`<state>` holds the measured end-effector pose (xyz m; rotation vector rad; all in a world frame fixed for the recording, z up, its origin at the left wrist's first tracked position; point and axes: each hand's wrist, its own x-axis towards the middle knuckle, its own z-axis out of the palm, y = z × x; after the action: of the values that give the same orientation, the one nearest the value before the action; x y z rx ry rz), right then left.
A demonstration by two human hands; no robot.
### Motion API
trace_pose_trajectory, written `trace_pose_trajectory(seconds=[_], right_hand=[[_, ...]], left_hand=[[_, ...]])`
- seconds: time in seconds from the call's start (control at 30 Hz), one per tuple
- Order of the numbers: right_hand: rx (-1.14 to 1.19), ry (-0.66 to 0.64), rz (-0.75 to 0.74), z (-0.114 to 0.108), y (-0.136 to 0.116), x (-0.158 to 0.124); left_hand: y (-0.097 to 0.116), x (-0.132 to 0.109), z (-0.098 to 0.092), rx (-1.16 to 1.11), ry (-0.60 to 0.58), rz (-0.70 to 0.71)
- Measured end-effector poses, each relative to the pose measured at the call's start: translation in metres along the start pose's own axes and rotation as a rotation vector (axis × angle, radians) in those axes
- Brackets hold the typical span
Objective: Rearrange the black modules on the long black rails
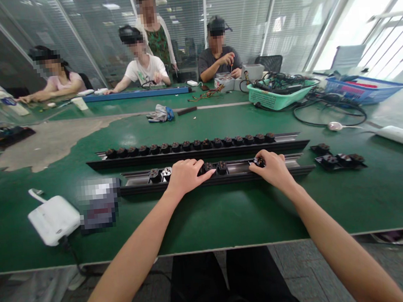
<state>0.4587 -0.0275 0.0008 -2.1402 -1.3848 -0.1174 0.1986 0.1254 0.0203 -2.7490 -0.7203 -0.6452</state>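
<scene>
A long black rail [242, 176] with a silvery channel lies crosswise on the green table in front of me. Black socket modules [222, 168] sit along its left and middle part. Over the left half of this rail, my left hand [187, 176] is closed around a socket module, fingers on the far side and thumb on the near side, partly hiding it. Toward the rail's right end, my right hand [272, 166] pinches another socket module [259, 161] between thumb and fingers, at the channel. A bare stretch of channel separates that module from the others.
Behind lies a second rail [198, 155] holding a row of modules. Loose modules [345, 159] lie right, a white adapter [54, 221] with cable left. Farther back are gloves [161, 113], a green basket [277, 96] and a blue basket [365, 90]. Other people sit across the table.
</scene>
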Motion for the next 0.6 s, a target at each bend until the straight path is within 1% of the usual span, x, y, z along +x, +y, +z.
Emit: trace_pose_trajectory(seconds=[0.6], right_hand=[[0.003,-0.007,0.013,-0.0011,-0.0014,-0.0009]], left_hand=[[0.0009,-0.0001,-0.0005,-0.013,-0.004,-0.007]])
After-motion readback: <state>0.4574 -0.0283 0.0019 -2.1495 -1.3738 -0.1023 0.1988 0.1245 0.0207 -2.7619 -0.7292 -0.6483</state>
